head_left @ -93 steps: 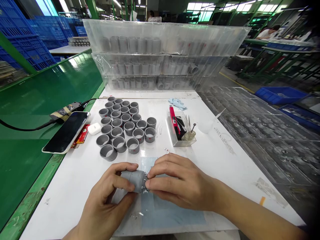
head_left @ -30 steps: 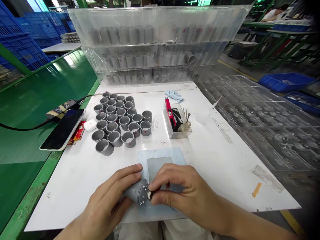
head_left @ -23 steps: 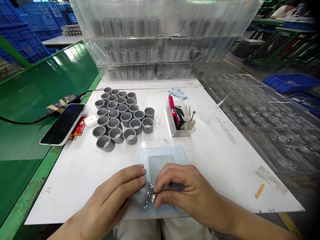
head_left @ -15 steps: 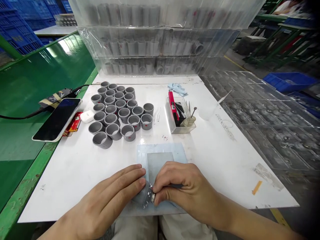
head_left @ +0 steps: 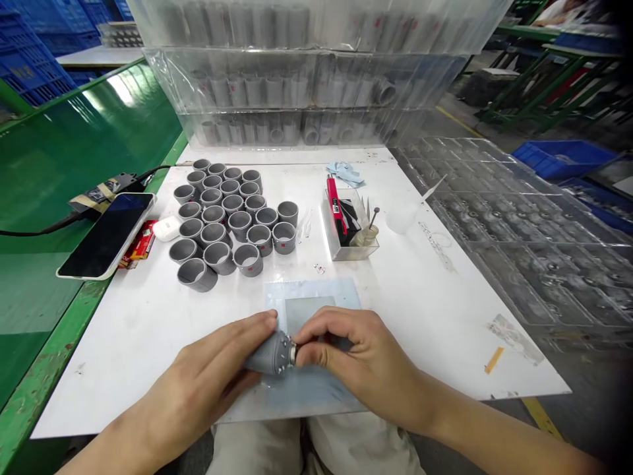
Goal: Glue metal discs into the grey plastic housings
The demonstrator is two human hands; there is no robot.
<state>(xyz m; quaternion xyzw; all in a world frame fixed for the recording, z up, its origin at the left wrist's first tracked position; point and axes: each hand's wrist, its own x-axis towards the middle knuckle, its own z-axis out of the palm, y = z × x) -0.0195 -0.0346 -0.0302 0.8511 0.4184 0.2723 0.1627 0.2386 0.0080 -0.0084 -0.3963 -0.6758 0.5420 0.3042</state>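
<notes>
Over a light blue sheet (head_left: 346,293) with a grey pad (head_left: 310,305) on it, both hands meet at a dark grey rounded part (head_left: 270,356). My left hand (head_left: 208,369) is wrapped over its left side. Small white points dot the right end of this part. There my right hand (head_left: 346,349) pinches a small pale metallic piece (head_left: 293,354) between thumb and forefinger, against the dotted end. Its shape is mostly covered by the fingertips. To the left beyond the hands, several grey open-topped cylinders (head_left: 220,257) stand upright in a cluster.
A clear box (head_left: 353,253) holds a red cutter (head_left: 335,203) and thin tools. Behind stand stacked clear trays (head_left: 247,92) of grey cylinders. A phone (head_left: 109,234) lies at the left edge beside a white case (head_left: 167,229). Clear trays (head_left: 534,251) lie at right.
The grey part has been raised and turned, showing more of its side. Both hands have shifted slightly up the view with it, and the left fingers curl around it more.
</notes>
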